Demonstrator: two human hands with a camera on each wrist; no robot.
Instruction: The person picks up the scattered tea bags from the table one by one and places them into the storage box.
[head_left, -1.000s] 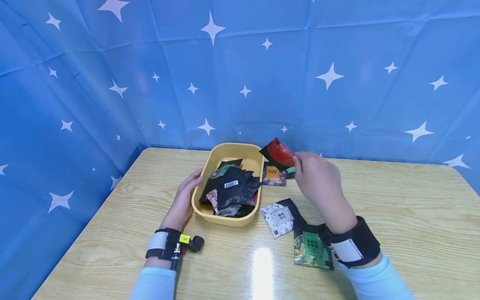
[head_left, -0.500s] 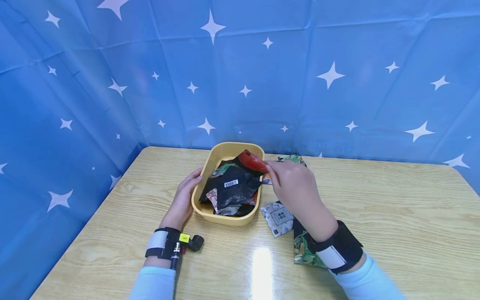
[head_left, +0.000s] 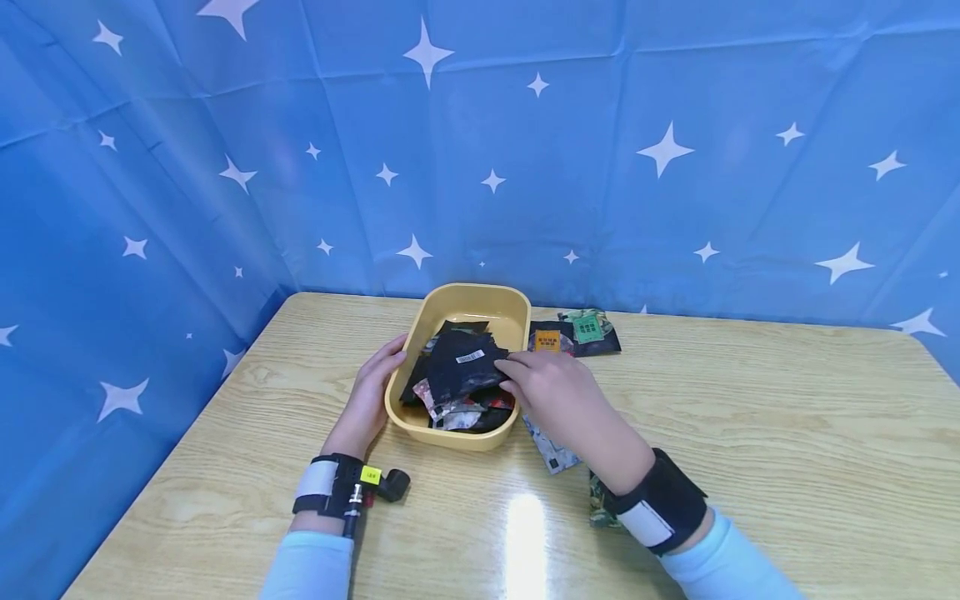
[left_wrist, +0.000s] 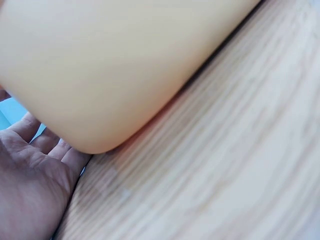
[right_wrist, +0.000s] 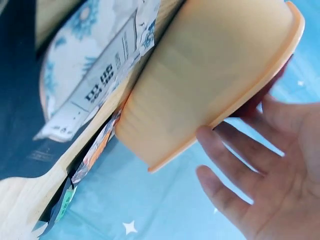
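My left hand lies along the left wall of a yellow plastic bin, its fingers at the rim; part of its palm shows close to the wall in the left wrist view. Several flat packets fill the bin. The fingers of my right hand reach over the right rim and pinch the edge of a black packet with a white barcode label, tilted on the pile. From the right wrist, something dark red shows between thumb and fingers of that hand, just above the rim.
A packet with an orange label and one with a green label lie behind the right hand. A white-and-blue patterned packet and a green-patterned packet are partly hidden under the right arm. A blue star-printed curtain hangs behind the table.
My right hand has moved left and down into the bin. The red packet it held no longer shows in the head view. The barcoded packet has shifted and tilted. My left hand stays put.
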